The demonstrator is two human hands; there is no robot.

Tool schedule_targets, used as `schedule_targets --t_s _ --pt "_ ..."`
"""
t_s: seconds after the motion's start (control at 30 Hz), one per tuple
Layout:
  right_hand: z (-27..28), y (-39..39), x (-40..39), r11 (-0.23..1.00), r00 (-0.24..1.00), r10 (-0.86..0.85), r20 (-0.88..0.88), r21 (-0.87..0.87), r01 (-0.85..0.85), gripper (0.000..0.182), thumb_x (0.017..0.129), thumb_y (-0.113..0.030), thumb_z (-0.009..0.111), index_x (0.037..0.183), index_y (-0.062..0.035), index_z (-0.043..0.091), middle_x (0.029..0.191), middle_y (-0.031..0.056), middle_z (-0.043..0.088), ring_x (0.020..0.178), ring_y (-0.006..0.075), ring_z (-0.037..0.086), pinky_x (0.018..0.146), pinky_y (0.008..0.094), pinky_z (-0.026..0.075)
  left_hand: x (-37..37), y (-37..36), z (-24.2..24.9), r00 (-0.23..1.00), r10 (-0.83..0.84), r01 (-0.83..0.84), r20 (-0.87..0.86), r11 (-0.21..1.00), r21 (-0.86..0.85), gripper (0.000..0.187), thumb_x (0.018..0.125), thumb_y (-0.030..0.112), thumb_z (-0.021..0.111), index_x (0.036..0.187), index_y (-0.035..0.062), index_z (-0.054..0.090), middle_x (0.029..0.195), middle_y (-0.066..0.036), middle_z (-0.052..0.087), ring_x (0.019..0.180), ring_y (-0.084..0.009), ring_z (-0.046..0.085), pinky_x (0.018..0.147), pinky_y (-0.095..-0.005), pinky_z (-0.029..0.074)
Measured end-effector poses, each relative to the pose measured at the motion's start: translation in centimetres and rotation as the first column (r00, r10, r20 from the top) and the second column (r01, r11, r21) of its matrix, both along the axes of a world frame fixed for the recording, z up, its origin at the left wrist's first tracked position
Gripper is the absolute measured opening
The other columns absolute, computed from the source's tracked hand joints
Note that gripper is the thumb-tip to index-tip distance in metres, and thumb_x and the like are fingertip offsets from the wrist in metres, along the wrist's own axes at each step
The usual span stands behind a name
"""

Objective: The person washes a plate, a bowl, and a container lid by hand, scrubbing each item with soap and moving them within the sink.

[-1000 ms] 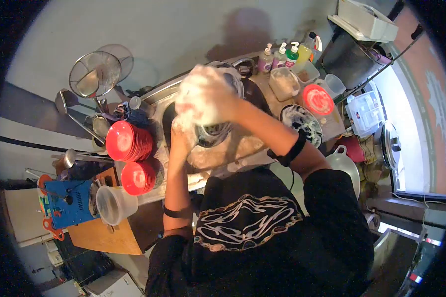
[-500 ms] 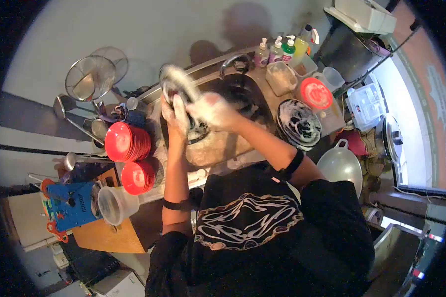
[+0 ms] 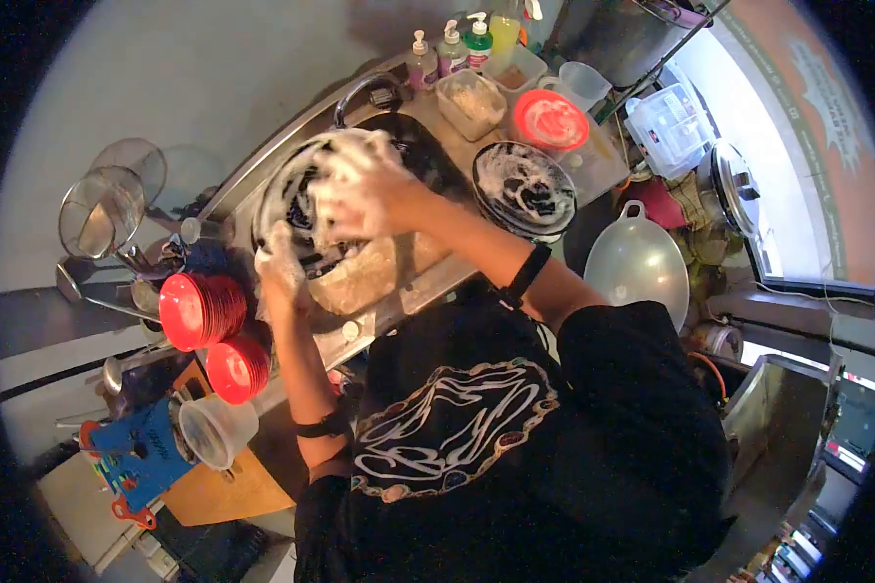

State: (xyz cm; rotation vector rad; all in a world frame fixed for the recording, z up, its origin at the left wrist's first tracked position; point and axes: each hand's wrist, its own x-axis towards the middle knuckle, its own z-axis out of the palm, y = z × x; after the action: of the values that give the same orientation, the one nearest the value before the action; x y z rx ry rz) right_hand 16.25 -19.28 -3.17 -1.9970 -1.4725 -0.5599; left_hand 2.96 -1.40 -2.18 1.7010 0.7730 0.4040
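A round black plate (image 3: 287, 199), streaked with white foam, is held tilted over the sink (image 3: 418, 160). My left hand (image 3: 282, 267), wet with suds, grips its near left rim. Across the plate's foamy face lies my right hand (image 3: 365, 189), coated in suds and smeared by motion; whether a sponge is under its fingers is hidden. To the right of the sink, a stack of round black plates (image 3: 525, 189) carries foam on top. Behind the held plate stands a curved metal faucet (image 3: 365, 87).
Red bowls (image 3: 204, 311) are stacked left of the sink. Soap bottles (image 3: 450, 49), a clear container (image 3: 472, 102) and a red bowl of suds (image 3: 551, 120) stand at the back right. A large metal wok (image 3: 637, 267) sits at right, strainers (image 3: 102, 209) hang at left.
The plate has swung from nearly edge-on to showing its foamy face. My right hand has moved onto that face, my left hand is lower on the rim. The camera view has turned right.
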Motion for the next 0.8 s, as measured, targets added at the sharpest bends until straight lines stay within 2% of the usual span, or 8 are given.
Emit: schedule_targets --t_s 0.07,0.13,0.27,0.53,0.57,0.6,0.73,0.8 --pt "0.2 0.4 -1.4 0.954 0.938 -0.297 -0.177 -0.006 0.301 0.065 0.081 -0.054 0.067 0.134 -0.019 0.055 0.145 0.0172 0.041 0.137 0.0458 0.03 0.096 0.0716 0.029 0.7 -0.4 0.0 0.957 -0.079 0.188 -0.28 0.903 0.386 0.057 0.095 0.044 0.058 0.11 -0.0114 0.06 0.096 -0.018 0.067 0.086 -0.0266 0.061 0.081 -0.0386 0.048" --pt "0.4 0.6 -3.0 0.974 0.914 -0.224 -0.339 -0.037 0.224 0.067 0.08 -0.049 0.069 0.137 -0.0195 0.052 0.148 0.0168 0.037 0.135 0.0475 0.031 0.097 0.0725 0.026 1.0 -4.1 1.5 0.953 -0.035 0.111 -0.301 0.964 0.24 0.055 0.096 0.042 0.056 0.109 -0.0117 0.059 0.096 -0.02 0.066 0.083 -0.0243 0.059 0.076 -0.04 0.048" --pt "0.5 -2.8 -1.5 0.997 0.998 0.067 -0.022 -0.031 -0.067 0.057 0.07 -0.049 0.073 0.118 -0.0212 0.063 0.13 0.0107 0.053 0.118 0.0333 0.046 0.087 0.059 0.036 0.6 -3.2 -1.4 0.936 -0.341 0.35 -0.085 0.927 0.133 0.039 0.099 0.032 0.055 0.107 -0.0058 0.062 0.09 -0.008 0.062 0.08 -0.0146 0.054 0.072 -0.0307 0.046" --pt "-5.0 -13.0 1.7 0.942 0.787 -0.329 -0.521 -0.117 0.316 0.035 0.085 -0.03 0.071 0.115 -0.0147 0.064 0.114 0.011 0.063 0.099 0.0315 0.062 0.085 0.0386 0.048 4.3 -6.2 -4.4 0.912 -0.257 0.274 -0.319 0.962 0.008 0.042 0.097 0.03 0.059 0.116 -0.0074 0.06 0.099 -0.011 0.065 0.087 -0.0176 0.056 0.079 -0.0332 0.047" --pt "-4.3 -14.6 1.0 0.917 0.581 -0.351 -0.734 -0.143 0.373 0.033 0.087 -0.027 0.069 0.117 -0.0128 0.063 0.114 0.0129 0.064 0.1 0.0302 0.063 0.086 0.0372 0.048 5.4 -7.2 -4.9 0.92 -0.256 0.274 -0.295 0.962 0.019 0.043 0.096 0.029 0.06 0.119 -0.0072 0.058 0.101 -0.014 0.065 0.09 -0.0199 0.057 0.082 -0.0351 0.047" --pt "-4.0 -16.1 0.8 0.888 0.325 -0.337 -0.884 -0.184 0.421 0.032 0.09 -0.023 0.068 0.118 -0.0109 0.062 0.114 0.0148 0.065 0.102 0.029 0.064 0.087 0.0357 0.049 6.6 -8.1 -5.4 0.928 -0.255 0.273 -0.272 0.961 0.032 0.045 0.095 0.028 0.06 0.123 -0.0071 0.056 0.104 -0.016 0.064 0.093 -0.0222 0.057 0.086 -0.037 0.047" --pt "-11.4 -22.2 0.6 0.833 0.353 0.093 -0.931 0.267 0.485 0.036 0.088 -0.018 0.069 0.121 -0.0068 0.06 0.112 0.0186 0.065 0.106 0.0271 0.064 0.092 0.0331 0.048 10.7 -12.0 -10.9 0.919 -0.393 0.393 -0.037 0.9 0.188 0.043 0.091 0.016 0.058 0.129 -0.0023 0.051 0.11 -0.018 0.063 0.102 -0.0236 0.058 0.089 -0.0386 0.046" --pt "-10.6 -25.5 -0.3 0.771 0.299 -0.391 -0.87 -0.132 0.623 0.04 0.085 -0.013 0.069 0.123 -0.0054 0.059 0.112 0.02 0.065 0.106 0.0266 0.064 0.091 0.034 0.049 12.5 -14.7 -10.0 0.786 -0.61 0.613 -0.101 0.747 0.256 0.046 0.088 0.01 0.057 0.132 -0.0002 0.049 0.112 -0.022 0.061 0.105 -0.0307 0.059 0.091 -0.0395 0.046"
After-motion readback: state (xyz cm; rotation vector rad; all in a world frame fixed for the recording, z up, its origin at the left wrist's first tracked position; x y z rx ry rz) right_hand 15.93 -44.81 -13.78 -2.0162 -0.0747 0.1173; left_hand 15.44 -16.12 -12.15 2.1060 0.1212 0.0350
